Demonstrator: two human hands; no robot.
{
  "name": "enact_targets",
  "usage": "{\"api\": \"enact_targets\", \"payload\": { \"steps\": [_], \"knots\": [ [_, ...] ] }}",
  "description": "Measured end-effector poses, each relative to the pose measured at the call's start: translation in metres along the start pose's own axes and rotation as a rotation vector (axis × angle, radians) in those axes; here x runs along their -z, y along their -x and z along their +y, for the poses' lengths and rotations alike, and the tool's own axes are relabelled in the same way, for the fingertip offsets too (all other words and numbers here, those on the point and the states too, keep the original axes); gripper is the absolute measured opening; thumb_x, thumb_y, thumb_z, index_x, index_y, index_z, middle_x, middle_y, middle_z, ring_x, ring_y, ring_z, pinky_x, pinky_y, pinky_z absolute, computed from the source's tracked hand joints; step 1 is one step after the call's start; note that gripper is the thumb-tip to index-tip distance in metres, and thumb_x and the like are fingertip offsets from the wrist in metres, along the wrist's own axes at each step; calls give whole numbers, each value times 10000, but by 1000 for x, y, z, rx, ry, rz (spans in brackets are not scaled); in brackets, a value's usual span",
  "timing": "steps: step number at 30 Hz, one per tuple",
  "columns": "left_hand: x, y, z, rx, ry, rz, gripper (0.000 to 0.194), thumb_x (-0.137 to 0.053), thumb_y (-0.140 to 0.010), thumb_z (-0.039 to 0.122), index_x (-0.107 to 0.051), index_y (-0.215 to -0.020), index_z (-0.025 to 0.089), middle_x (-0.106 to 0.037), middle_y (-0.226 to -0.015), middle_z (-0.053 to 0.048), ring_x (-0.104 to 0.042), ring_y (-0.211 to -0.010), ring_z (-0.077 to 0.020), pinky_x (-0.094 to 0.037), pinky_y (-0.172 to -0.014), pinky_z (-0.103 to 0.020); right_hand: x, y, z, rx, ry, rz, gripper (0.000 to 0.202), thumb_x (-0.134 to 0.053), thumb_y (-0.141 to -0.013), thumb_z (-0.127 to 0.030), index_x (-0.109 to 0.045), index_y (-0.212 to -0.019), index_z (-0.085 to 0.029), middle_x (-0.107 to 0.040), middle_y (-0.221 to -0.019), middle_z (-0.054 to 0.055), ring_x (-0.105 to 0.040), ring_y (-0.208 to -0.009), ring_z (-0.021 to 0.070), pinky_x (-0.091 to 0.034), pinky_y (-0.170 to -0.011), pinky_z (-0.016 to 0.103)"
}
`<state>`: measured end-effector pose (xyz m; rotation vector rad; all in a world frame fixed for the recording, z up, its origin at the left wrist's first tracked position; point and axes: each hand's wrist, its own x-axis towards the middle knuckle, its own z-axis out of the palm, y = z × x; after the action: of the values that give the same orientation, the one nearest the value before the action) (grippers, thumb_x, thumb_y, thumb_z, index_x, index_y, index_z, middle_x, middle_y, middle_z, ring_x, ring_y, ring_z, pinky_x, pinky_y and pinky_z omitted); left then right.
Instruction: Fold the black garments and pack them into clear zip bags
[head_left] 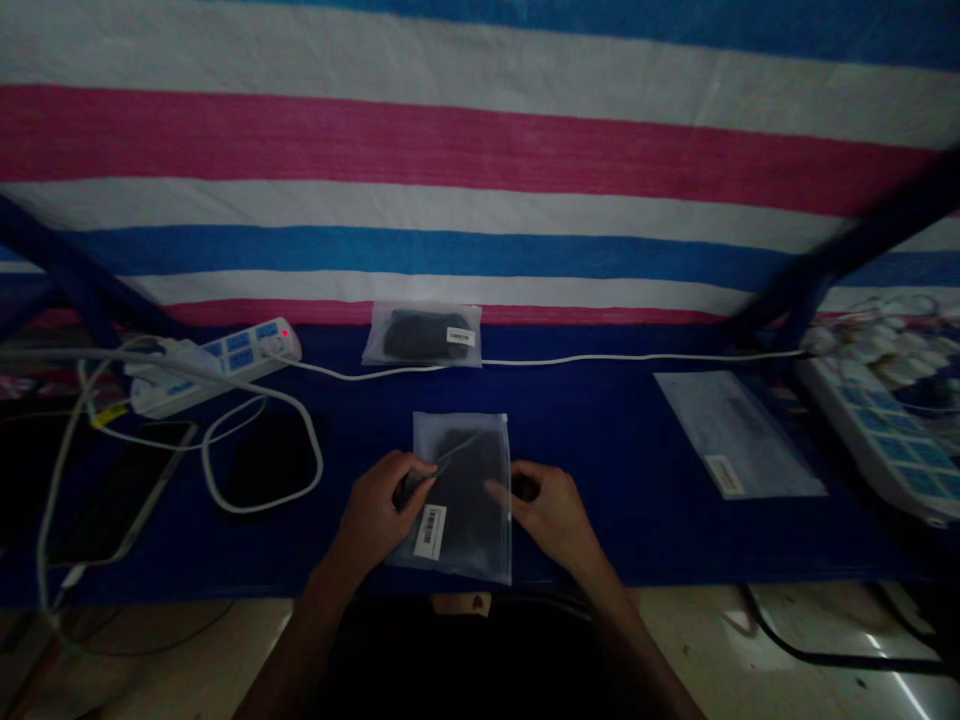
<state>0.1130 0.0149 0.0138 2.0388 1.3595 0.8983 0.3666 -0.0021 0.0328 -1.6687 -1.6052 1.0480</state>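
The bag [476,500] was over the table [592,430], long way pointing ahead, between the left hand [379,507], which pinched its left side, and the right hand [556,512], which touched its right edge, grip hard to tell.

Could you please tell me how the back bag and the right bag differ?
The back bag shows a distinct dark shape; the right bag only a faint one. The back bag's label is at its right end, the right bag's label at its near left corner. Both are frosted.
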Motion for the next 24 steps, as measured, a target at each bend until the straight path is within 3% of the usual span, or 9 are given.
{"api": "enact_targets", "payload": {
  "steps": [4, 8, 13, 19, 24],
  "knots": [
    [3, -2, 3, 34, 32, 5, 118, -630, -957, 286, -728, -990, 231, -718, -800, -2, -617, -647, -141, -486, -640, -261, 0, 0, 9, 0, -168, 51, 336, -719, -875, -527, -747, -786, -205, -735, -725, 22, -654, -634, 172, -492, -572, 258],
    [5, -3, 5, 76, 82, 25, 130, -640, -940, 306, -739, -982, 232, -748, -822, -1, -627, -636, -143, -483, -627, -255, 2, -1, 10, -13, -294, 63, 325, -724, -855, -533, -699, -846, -209, -737, -789, 34, -696, -715, 193, -538, -586, 257],
    [6, -3, 2, 147, 131, 70, 190, -607, -974, 346, -745, -1016, 223, -770, -877, -9, -701, -738, -168, -512, -684, -265, 6, -1, 5, -83, -326, 32, 339, -728, -835, -551, -654, -876, -223, -698, -707, 8, -596, -508, 151, -409, -371, 215],
    [9, -3, 2, 179, 164, 173, 193, -591, -990, 335, -749, -994, 224, -777, -935, -10, -730, -846, -180, -537, -774, -272, 6, 0, 3, -136, -425, 28, 385, -746, -808, -583, -627, -870, -223, -697, -696, 4, -532, -434, 116, -330, -300, 188],
    [10, -3, 3, 210, 159, 229, 199, -596, -983, 347, -746, -991, 216, -771, -918, -13, -721, -836, -185, -535, -775, -283, 5, 1, 5, -195, -487, 190, 493, -798, -749, -641, -590, -906, -223, -661, -647, -21, -460, -381, 94, -325, -273, 192]
  ]
}}
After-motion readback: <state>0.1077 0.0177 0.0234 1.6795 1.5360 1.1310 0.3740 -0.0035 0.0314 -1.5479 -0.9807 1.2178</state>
